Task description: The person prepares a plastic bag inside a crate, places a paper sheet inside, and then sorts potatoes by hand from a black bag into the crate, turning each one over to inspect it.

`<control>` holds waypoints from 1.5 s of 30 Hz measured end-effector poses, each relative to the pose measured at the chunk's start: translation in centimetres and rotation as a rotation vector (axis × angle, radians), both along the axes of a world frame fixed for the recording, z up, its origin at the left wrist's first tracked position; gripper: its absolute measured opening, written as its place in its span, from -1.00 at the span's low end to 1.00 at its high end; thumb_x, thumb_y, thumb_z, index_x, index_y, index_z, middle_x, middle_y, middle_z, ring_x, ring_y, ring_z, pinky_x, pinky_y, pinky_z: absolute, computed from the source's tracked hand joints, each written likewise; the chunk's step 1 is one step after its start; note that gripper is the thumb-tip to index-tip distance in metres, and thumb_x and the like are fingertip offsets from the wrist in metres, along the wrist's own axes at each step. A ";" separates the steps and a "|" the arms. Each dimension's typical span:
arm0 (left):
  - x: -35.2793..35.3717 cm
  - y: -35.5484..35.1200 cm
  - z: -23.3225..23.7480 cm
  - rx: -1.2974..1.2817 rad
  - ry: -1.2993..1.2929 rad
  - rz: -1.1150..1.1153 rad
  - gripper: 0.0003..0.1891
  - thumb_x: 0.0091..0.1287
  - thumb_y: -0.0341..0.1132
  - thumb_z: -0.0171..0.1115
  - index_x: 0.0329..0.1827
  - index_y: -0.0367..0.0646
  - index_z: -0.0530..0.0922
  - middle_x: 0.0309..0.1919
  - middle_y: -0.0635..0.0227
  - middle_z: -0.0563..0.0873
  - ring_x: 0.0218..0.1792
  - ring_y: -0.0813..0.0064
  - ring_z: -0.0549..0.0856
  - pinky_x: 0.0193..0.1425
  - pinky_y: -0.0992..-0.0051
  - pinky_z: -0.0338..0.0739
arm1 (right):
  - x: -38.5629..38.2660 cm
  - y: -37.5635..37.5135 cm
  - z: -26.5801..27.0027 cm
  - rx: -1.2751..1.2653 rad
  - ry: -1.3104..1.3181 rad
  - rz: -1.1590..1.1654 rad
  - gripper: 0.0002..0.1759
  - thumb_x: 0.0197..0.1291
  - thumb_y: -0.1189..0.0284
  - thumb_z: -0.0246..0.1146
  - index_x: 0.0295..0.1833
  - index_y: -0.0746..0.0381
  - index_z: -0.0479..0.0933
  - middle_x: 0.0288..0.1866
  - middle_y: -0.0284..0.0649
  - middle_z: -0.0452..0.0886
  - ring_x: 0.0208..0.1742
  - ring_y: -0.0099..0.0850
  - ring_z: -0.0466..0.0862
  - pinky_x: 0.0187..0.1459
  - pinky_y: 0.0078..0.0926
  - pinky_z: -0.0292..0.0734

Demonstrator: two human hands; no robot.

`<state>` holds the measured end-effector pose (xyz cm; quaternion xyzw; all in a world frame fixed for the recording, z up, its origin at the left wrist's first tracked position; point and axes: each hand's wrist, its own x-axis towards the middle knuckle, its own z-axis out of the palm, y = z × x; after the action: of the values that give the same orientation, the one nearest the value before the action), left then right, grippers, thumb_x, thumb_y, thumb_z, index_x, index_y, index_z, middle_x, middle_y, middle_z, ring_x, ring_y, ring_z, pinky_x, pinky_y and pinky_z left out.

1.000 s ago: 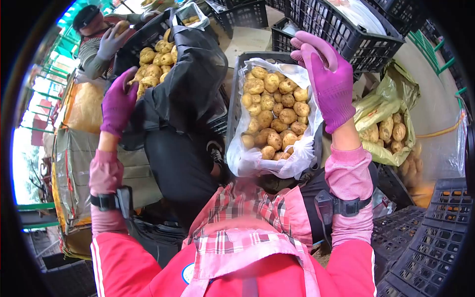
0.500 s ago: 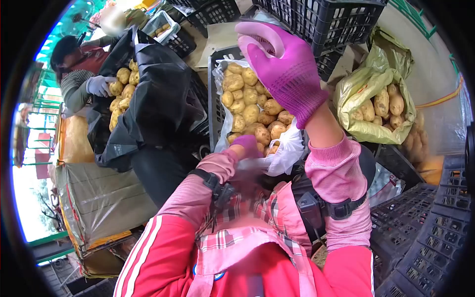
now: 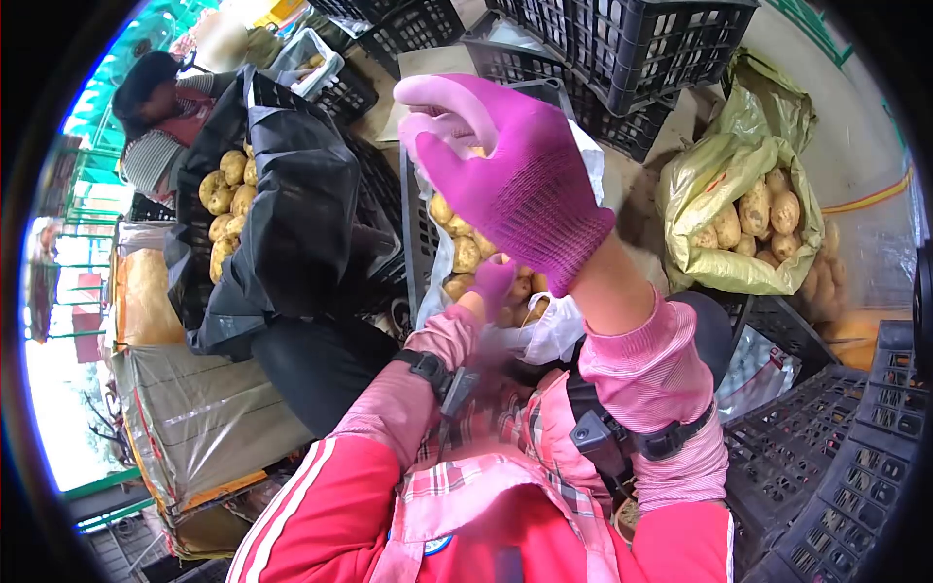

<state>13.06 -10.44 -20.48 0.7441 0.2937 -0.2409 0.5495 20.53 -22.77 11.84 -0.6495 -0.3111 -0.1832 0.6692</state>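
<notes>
My right hand point(image 3: 515, 170), in a purple knit glove with a paler palm side, is raised over a black crate point(image 3: 412, 233) lined with a white plastic bag point(image 3: 559, 325). Its fingers curve forward, the thumb stands apart, and no held object shows in the gap. Lower down, my left hand point(image 3: 494, 279), also in a purple glove, reaches in among the potatoes point(image 3: 466, 255) at the crate's near side. Most of its fingers are hidden, and I cannot tell whether it grips a potato. My right hand and forearm cover much of the crate.
On the left stands a crate with a black liner point(image 3: 296, 194) holding potatoes point(image 3: 233, 199), a person point(image 3: 151, 146) behind it. At right sits a yellow-green sack point(image 3: 719, 262) of potatoes. Black crates are stacked at the back point(image 3: 622, 58) and lower right point(image 3: 787, 437).
My right hand has moved left and slightly down over the crate. My left hand has moved a little forward over the potatoes. The other person's gloved hand has left the potatoes in the black liner.
</notes>
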 end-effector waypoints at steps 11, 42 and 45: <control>-0.7 6.0 22.0 -0.986 -0.344 0.272 -0.33 0.49 0.21 -0.14 0.44 -0.10 0.38 0.31 0.09 0.59 0.24 0.02 0.65 0.28 0.06 0.59 | 0.8 -0.9 -1.6 -0.468 0.237 0.166 -0.57 0.28 0.37 0.36 0.21 0.31 0.57 0.05 -0.13 0.70 0.04 -0.43 0.72 0.09 -0.50 0.62; -2.6 8.6 27.7 0.389 -0.876 -0.151 -0.28 0.32 -0.22 0.43 0.51 -0.14 0.30 0.24 -0.02 0.62 0.24 0.12 0.65 0.23 0.32 0.56 | -0.5 2.6 -5.2 -0.661 0.263 0.319 -0.30 0.32 0.28 0.28 0.48 0.33 0.28 0.39 0.10 0.48 0.43 -0.06 0.48 0.38 -0.27 0.39; -2.6 8.5 26.6 0.427 -0.932 -0.159 -0.27 0.30 -0.24 0.44 0.51 -0.10 0.31 0.20 -0.05 0.64 0.21 0.03 0.66 0.18 0.28 0.60 | -1.1 3.0 -5.4 -0.721 0.294 0.246 -0.31 0.24 0.30 0.27 0.44 0.33 0.32 0.22 0.16 0.58 0.21 -0.01 0.63 0.22 -0.22 0.52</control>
<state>10.44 -1.95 6.15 0.8880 0.0030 0.1403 0.4379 19.38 -19.80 6.47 -0.8196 -0.3318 0.1139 0.4530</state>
